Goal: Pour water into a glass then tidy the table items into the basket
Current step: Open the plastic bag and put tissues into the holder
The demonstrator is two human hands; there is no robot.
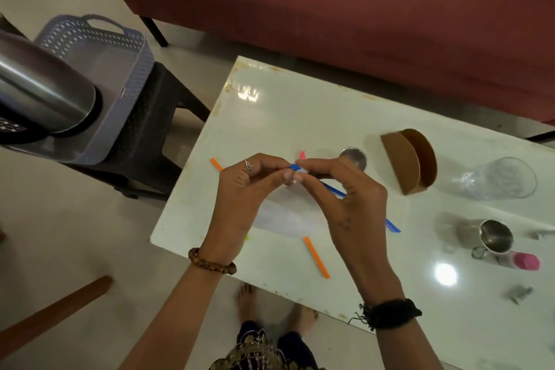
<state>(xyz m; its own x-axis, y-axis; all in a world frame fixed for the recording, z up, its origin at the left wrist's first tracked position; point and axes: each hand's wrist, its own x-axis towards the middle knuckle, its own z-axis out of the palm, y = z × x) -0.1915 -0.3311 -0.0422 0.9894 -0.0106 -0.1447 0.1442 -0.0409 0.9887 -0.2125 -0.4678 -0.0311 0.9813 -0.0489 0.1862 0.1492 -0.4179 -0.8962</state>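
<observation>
While the fingertips of both hands are being pressed together above the table, a clear zip bag is being held up by its blue strip — the left hand is being closed on the strip's near end, and the right hand is being pinched onto it just beside. The strip is being run from the pinch down to the right, behind the right hand, its far end showing near the table. The bag's clear body is being hung below the hands, just over the white top.

Two orange strips are being left flat on the table, one under the left hand's side, one below the bag. A pink piece is lying behind the fingers. A steel cup is being partly hidden by the right fingers; a brown holder is standing beside it, then a glass lying tilted, well right. A steel jug and a pink-capped bottle are resting near the right edge.

The basket is being kept on a dark stool left of the table — a steel flask is lying in it.
</observation>
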